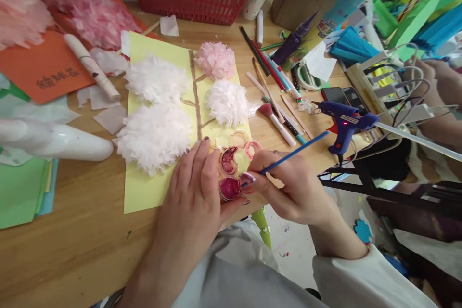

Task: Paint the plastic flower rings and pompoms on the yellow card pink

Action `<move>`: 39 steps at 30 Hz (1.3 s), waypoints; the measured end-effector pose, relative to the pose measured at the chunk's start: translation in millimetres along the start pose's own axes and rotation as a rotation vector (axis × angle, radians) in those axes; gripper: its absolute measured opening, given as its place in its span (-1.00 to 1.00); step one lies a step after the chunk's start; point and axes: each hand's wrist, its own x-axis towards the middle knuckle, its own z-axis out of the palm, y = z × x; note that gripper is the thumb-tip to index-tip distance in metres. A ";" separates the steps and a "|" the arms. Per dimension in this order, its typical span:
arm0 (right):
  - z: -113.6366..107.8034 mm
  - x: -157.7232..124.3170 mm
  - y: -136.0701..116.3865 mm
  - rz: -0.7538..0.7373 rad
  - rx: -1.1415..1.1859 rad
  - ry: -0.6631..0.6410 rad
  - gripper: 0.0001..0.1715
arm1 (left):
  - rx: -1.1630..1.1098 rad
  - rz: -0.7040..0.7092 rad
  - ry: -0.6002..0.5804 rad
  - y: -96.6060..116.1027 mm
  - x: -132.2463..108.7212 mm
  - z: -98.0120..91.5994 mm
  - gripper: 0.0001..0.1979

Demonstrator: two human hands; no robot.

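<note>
Left grip holds a paint palette, right grip blue brush, between white pompoms and glue gun.

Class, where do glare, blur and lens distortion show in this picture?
In the head view: faint glare on the white bottle; soft blur on the pink pompoms at upper left; wide-angle stretching near the edges; the right hand looks sharper.
</note>
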 end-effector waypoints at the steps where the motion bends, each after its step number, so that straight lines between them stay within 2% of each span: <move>1: 0.1 -0.3 1.0 0.004 0.003 0.033 -0.85 | 0.001 0.001 0.003 0.0 -0.1 0.4 -0.23; 5: -0.8 -1.6 4.5 0.024 -0.024 0.096 -0.84 | 0.006 0.013 -0.002 0.0 0.1 1.0 -0.18; 15: 1.7 -9.3 11.9 0.091 -0.007 0.176 -0.83 | -0.022 0.001 0.011 0.7 1.7 -0.1 -0.23; 24: 10.0 -26.0 11.1 0.279 0.020 0.276 -0.75 | -0.056 -0.004 -0.010 -1.4 -0.8 1.0 -0.12; 33: 22.6 -31.7 6.0 0.445 0.129 0.360 -0.62 | -0.042 -0.005 -0.042 -0.6 -0.5 -0.6 -0.12; 39: 23.2 -28.6 1.4 0.476 0.144 0.336 -0.58 | -0.040 -0.005 -0.050 -0.4 -0.5 -2.5 -0.15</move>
